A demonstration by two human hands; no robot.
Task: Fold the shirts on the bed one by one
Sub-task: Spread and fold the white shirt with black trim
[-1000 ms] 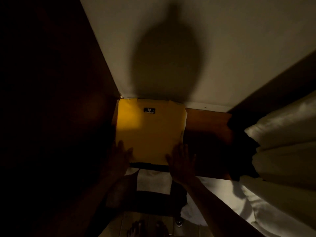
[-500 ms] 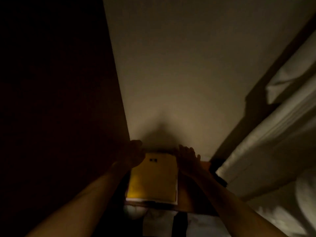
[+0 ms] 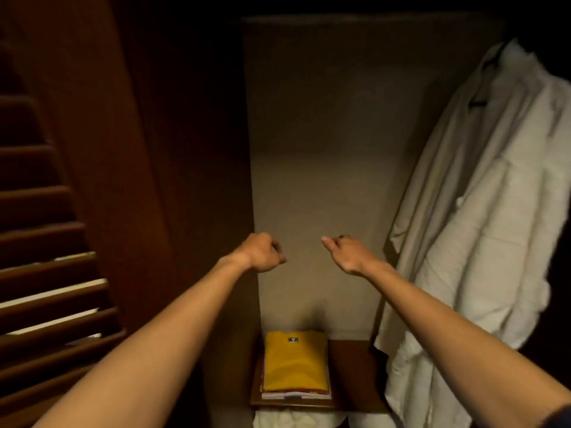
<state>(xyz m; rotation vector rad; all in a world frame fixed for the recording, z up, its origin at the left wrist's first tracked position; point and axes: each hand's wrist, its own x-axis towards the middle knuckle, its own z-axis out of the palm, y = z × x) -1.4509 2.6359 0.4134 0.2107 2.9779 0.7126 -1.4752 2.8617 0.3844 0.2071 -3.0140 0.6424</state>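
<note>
A folded yellow shirt (image 3: 295, 361) with a small black label lies on top of a stack of folded clothes (image 3: 296, 394) on a dark wooden shelf (image 3: 355, 375) low in a closet. Both my arms reach forward at mid height, well above the stack and touching nothing. My left hand (image 3: 262, 253) is curled into a fist and holds nothing. My right hand (image 3: 346, 253) is empty too, its fingers hanging loosely curled.
A white robe (image 3: 482, 217) hangs at the right side of the closet. A dark louvred door (image 3: 46, 242) stands at the left. The beige back wall (image 3: 318, 168) is behind my hands. White fabric (image 3: 287, 421) shows below the shelf.
My hands have left the yellow shirt and risen away from the stack. The view has lifted and pulled back, showing the whole closet.
</note>
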